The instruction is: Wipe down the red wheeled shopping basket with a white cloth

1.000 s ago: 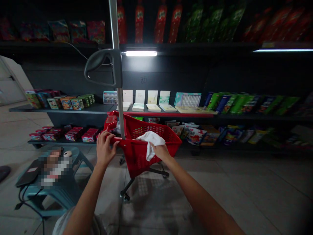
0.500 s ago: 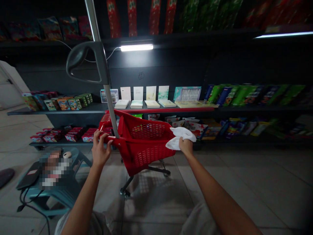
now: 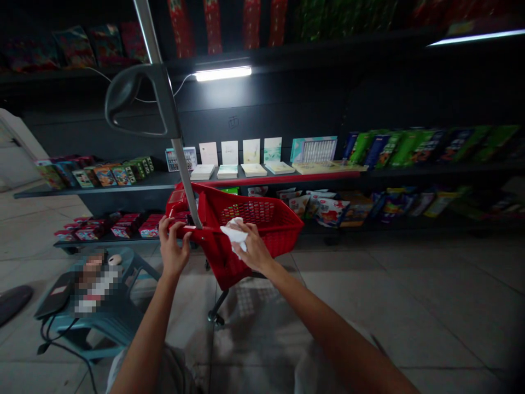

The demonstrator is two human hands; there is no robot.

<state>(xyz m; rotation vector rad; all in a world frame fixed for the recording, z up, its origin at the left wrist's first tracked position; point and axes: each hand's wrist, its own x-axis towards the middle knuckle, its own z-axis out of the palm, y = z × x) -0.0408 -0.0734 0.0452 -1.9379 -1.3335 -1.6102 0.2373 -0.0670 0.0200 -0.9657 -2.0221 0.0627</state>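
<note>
A small red shopping cart with perforated basket walls stands in front of me. My left hand grips the cart's red handle at its left end, fingers over the top. My right hand has hold of a crumpled white cloth above the near rim of the basket, close to the handle end. Whether the cloth touches the rim I cannot tell. A metal pole with a grey loop-shaped grip rises from the handle end of the cart.
A dark shelf behind the cart carries books, boxes and snack bags. Left of me is a blue-green plastic stool with a black device and cables on it. Tiled floor stretches to the right.
My right hand has brought the white cloth leftward from the cart's far right end to near the handle. My left hand stays on the handle.
</note>
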